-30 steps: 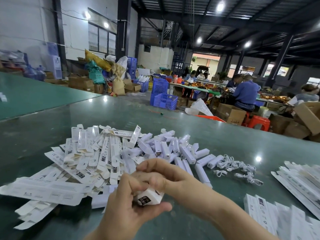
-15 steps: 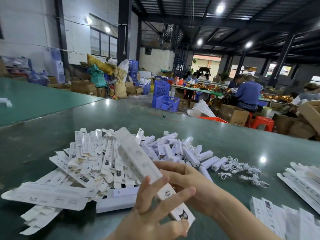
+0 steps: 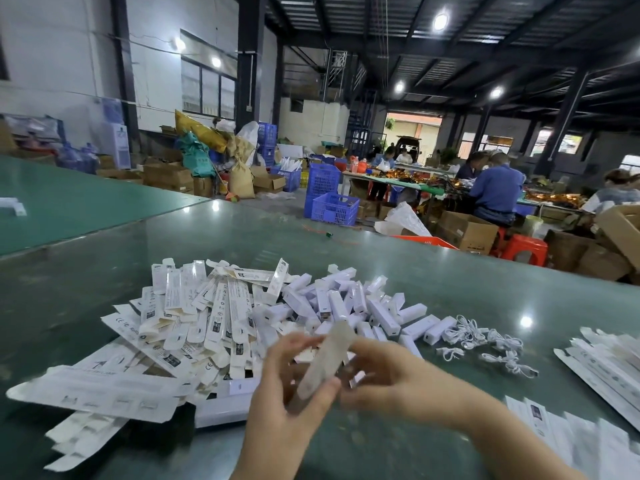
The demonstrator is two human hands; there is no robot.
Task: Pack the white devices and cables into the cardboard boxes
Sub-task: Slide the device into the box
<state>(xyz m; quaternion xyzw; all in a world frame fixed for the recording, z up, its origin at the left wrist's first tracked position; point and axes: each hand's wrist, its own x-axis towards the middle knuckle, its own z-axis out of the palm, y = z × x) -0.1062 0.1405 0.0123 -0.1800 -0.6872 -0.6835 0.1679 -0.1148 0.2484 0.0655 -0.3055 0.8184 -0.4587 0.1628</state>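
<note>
A large workshop hall with dark steel roof beams and round ceiling lamps spreads behind a glossy green bench (image 3: 450, 282) that reflects those lamps. Beyond the bench's far edge stand blue crates (image 3: 334, 208), brown cartons and sacks, and seated workers at another long table (image 3: 391, 177); one wears a blue jacket (image 3: 495, 188).

On the bench, left of the hands, lies a wide heap of flat white cardboard boxes (image 3: 194, 323), unfolded and overlapping. Some carry "CE" and "FC" marks and small black squares; the rest of the print is too small to read. Just right of that heap sits a pile of white devices (image 3: 349, 303), short rectangular blocks lying every way. Further right of the devices lies a loose tangle of white cables (image 3: 485, 344). More flat boxes (image 3: 602, 362) are cut off by the right edge.

In front of the device pile, above the bench, both hands hold one long box (image 3: 327, 362), tilted and heavily blurred, its printing unreadable. The left hand (image 3: 287, 396) pinches its lower end between thumb and curled fingers. The right hand (image 3: 388, 375) has its fingers curled at the box's upper part, though blur hides the exact grip.
</note>
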